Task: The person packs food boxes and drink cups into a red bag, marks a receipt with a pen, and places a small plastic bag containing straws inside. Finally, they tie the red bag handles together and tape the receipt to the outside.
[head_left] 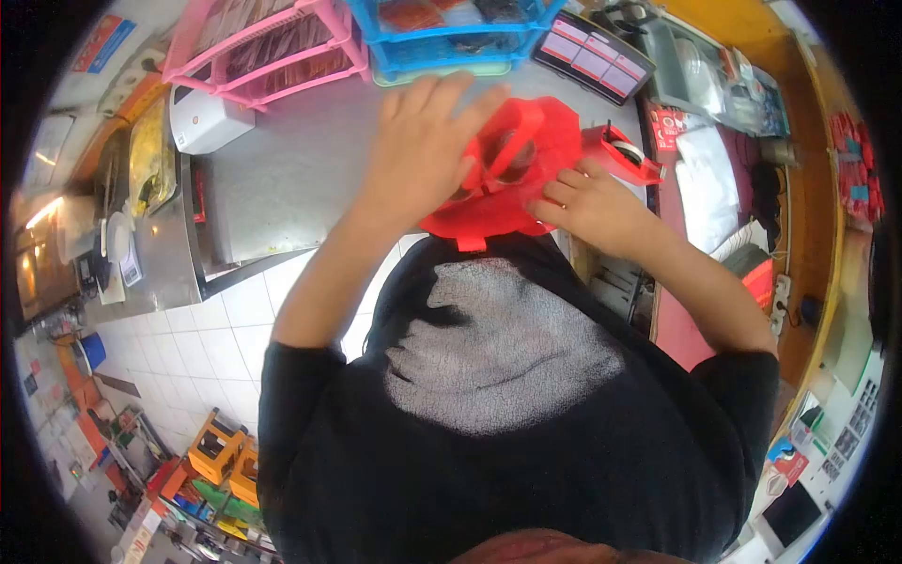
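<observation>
A red plastic bag point(556, 127) stands on the metal counter point(282, 160) at the edge nearest my body, its handle loop raised and some round container partly visible inside. My left hand point(421, 150) is over the bag's left side, with its fingers spread. At the bag's right side is my right hand point(597, 209), its fingers curled against the red plastic; a ring shows on one finger. Just right of the bag sits a red tape dispenser point(631, 155) with a roll in it.
Pink rack point(272, 56) and blue rack point(451, 47) stand at the back. A tablet point(594, 58) leans beside them. A white device point(209, 120) is at left. White bags point(705, 183) lie at right. Orange crates point(216, 446) are on the floor side at lower left.
</observation>
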`<act>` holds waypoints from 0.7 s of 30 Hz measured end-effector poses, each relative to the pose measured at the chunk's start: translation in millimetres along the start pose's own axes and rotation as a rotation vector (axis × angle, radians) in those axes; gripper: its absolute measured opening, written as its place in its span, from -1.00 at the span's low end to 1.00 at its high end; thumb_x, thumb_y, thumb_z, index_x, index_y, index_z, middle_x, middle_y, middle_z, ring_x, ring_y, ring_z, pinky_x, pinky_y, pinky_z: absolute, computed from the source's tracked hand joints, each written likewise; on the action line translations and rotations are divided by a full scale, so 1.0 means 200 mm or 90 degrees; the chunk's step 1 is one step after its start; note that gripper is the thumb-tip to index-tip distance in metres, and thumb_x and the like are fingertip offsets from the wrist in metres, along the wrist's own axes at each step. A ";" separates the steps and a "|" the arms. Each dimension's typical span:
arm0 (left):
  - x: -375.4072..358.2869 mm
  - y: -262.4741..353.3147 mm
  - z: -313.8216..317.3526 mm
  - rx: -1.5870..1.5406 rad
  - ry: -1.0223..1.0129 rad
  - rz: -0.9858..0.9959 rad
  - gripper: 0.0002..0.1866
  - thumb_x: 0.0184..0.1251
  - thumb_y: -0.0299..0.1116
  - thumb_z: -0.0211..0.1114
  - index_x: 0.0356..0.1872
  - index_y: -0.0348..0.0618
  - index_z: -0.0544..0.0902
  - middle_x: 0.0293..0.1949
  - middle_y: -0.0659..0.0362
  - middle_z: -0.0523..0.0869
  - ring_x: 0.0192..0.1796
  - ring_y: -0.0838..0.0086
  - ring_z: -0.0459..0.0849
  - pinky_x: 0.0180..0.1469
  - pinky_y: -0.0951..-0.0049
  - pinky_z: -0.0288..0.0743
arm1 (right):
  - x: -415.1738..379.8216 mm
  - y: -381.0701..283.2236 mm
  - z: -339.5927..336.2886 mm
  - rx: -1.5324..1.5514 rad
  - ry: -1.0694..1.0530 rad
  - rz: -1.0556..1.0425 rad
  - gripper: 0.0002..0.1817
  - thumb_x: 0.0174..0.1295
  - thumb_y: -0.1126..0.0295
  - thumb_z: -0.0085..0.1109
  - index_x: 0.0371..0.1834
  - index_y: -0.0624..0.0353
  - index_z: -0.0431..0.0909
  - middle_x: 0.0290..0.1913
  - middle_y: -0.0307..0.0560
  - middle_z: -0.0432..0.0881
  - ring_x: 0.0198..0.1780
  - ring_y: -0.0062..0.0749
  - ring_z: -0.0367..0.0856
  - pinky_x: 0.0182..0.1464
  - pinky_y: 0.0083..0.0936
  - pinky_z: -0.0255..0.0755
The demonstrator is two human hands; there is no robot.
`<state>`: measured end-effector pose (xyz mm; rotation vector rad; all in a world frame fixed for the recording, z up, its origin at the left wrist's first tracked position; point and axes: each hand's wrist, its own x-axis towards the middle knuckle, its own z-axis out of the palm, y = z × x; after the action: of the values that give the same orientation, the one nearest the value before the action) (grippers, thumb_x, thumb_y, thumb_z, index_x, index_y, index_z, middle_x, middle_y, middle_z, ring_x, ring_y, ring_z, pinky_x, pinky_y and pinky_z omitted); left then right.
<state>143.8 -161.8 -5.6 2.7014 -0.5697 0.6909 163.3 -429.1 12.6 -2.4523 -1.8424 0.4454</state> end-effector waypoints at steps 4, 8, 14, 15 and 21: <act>0.14 -0.13 0.18 0.056 -0.100 0.091 -0.63 0.00 -0.40 0.50 -0.09 -0.07 0.68 0.11 0.12 0.65 0.22 0.10 0.53 0.25 0.06 0.37 | -0.03 0.08 0.07 -0.035 0.099 -0.054 -0.71 -0.11 0.40 0.35 -0.23 0.03 0.65 -0.15 -0.21 0.61 -0.03 -0.28 0.57 0.06 -0.25 0.37; 0.17 -0.24 0.05 -0.208 -0.241 -0.064 -0.72 0.07 -0.41 0.42 -0.13 -0.03 0.69 0.19 0.13 0.64 0.35 0.10 0.46 0.36 0.04 0.29 | 0.00 0.06 0.08 0.211 0.319 -0.058 -0.73 -0.08 0.50 0.27 -0.23 0.06 0.65 -0.12 -0.17 0.65 -0.02 -0.21 0.58 0.09 -0.22 0.37; 0.10 -0.10 0.03 0.100 -0.232 0.088 -0.74 0.05 -0.44 0.39 -0.18 -0.12 0.65 0.33 0.05 0.54 0.42 0.00 0.41 0.41 -0.05 0.21 | 0.05 0.07 0.17 0.396 0.451 -0.050 -0.68 0.04 0.56 0.19 -0.09 0.09 0.69 -0.15 -0.09 0.68 -0.01 -0.08 0.59 0.16 -0.16 0.37; 0.12 -0.12 0.04 0.174 -0.239 0.094 -0.73 0.05 -0.43 0.40 -0.17 -0.14 0.65 0.35 0.04 0.53 0.42 -0.01 0.40 0.42 -0.07 0.20 | 0.05 0.09 0.15 0.423 0.455 -0.058 -0.71 0.08 0.56 0.18 -0.10 0.12 0.69 -0.17 -0.07 0.68 -0.03 -0.07 0.60 0.14 -0.17 0.39; 0.14 -0.23 -0.06 -0.440 0.012 -0.361 -0.79 0.35 -0.29 0.24 -0.13 -0.19 0.69 0.13 0.02 0.67 0.22 0.19 0.60 0.32 0.19 0.36 | -0.10 0.25 -0.16 0.814 0.429 -0.209 -0.93 0.31 0.51 0.23 -0.19 0.20 0.67 -0.21 -0.05 0.69 -0.14 -0.18 0.63 -0.04 -0.30 0.49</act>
<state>182.3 -125.1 11.1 2.0413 -0.0008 0.2855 213.7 -458.7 36.7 -1.1817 -1.0469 0.4624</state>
